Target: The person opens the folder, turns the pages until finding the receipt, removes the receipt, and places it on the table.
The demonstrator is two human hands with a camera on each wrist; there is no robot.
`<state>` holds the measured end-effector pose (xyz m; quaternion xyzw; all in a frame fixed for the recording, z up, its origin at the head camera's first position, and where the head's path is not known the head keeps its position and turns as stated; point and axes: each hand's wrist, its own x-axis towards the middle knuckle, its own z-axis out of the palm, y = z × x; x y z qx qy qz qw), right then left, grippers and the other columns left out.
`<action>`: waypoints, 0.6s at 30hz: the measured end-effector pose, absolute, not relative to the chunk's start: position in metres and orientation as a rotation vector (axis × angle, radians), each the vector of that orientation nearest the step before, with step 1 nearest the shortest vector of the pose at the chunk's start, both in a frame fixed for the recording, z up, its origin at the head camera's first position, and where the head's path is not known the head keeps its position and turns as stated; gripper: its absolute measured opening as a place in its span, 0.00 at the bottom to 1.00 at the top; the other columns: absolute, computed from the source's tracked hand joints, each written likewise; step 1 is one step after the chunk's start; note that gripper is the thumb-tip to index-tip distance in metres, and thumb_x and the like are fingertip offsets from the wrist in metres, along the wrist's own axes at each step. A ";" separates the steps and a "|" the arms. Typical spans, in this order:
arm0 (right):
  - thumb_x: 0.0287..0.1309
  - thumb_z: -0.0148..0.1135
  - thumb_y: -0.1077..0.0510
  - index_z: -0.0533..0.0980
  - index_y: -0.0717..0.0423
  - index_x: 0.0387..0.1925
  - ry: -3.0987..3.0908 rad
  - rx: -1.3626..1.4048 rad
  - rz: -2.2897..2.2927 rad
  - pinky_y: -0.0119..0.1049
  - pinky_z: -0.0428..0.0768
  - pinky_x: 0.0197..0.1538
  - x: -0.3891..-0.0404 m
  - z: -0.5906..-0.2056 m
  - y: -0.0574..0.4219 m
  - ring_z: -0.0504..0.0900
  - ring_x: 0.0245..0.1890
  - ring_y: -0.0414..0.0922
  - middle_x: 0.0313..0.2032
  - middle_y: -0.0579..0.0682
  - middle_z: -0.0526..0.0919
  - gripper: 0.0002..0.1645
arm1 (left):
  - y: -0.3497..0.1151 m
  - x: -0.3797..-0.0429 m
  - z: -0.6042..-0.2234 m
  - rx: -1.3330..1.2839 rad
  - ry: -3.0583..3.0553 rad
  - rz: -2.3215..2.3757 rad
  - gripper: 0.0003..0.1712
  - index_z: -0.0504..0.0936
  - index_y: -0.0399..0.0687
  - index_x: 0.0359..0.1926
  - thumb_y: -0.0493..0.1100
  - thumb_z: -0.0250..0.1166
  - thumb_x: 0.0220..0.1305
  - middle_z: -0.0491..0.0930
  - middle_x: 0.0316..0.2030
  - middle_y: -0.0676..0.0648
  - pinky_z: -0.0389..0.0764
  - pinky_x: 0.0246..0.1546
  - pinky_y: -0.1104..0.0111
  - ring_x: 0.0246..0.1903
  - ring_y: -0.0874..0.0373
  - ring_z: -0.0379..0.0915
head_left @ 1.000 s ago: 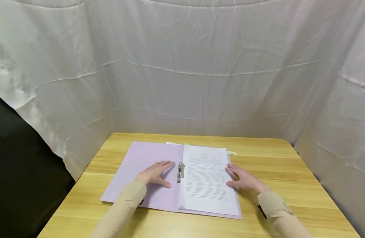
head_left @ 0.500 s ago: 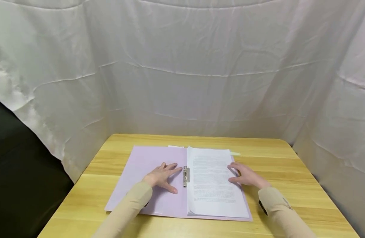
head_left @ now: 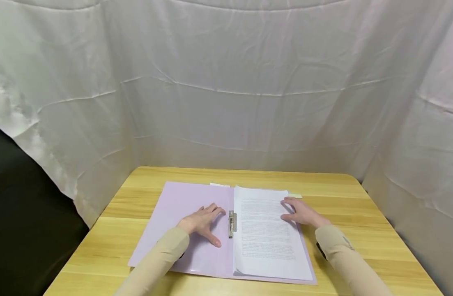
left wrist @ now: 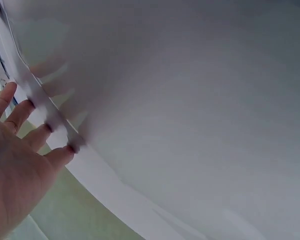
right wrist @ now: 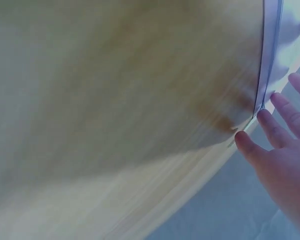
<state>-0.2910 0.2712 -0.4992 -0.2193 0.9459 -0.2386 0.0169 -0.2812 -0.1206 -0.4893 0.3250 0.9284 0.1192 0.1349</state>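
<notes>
A light purple folder (head_left: 196, 197) lies spread on the wooden table, with a metal clip (head_left: 232, 224) near its fold. On its right side sits a stack of printed paper (head_left: 265, 230). My left hand (head_left: 202, 224) rests on the bare left cover beside the clip, fingers spread; in the left wrist view its fingertips (left wrist: 72, 149) touch the cover. My right hand (head_left: 302, 213) is at the right edge of the stack, fingertips on the paper's margin. The right wrist view shows those fingers (right wrist: 272, 129) extended along the folder's edge.
Pale tabs stick out behind the folder: a white one (head_left: 219, 185) near the fold and a greenish one (head_left: 295, 196) at the right corner. Wooden tabletop (head_left: 359, 230) surrounds the folder. Grey-white curtains (head_left: 241, 115) hang behind and at the sides.
The folder with its papers has shifted right and toward the person. My left hand has moved right with it. The right hand has slid slightly up along the paper's edge.
</notes>
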 end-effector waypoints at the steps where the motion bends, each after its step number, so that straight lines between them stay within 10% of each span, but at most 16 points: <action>1: 0.58 0.71 0.51 0.73 0.72 0.60 2.943 -0.685 -0.755 0.69 0.63 0.70 -0.293 -0.500 0.271 0.65 0.68 0.74 0.64 0.76 0.70 0.37 | -0.121 -0.281 -0.489 0.952 2.689 0.352 0.60 0.64 0.53 0.70 0.65 0.82 0.38 0.70 0.60 0.46 0.58 0.75 0.40 0.69 0.45 0.66; 18: 0.62 0.68 0.46 0.65 0.72 0.69 2.909 -0.519 -0.752 0.69 0.56 0.74 -0.315 -0.503 0.269 0.55 0.73 0.74 0.72 0.77 0.57 0.45 | -0.117 -0.275 -0.483 0.909 2.688 0.281 0.65 0.60 0.54 0.75 0.67 0.81 0.39 0.71 0.63 0.46 0.65 0.74 0.48 0.67 0.49 0.69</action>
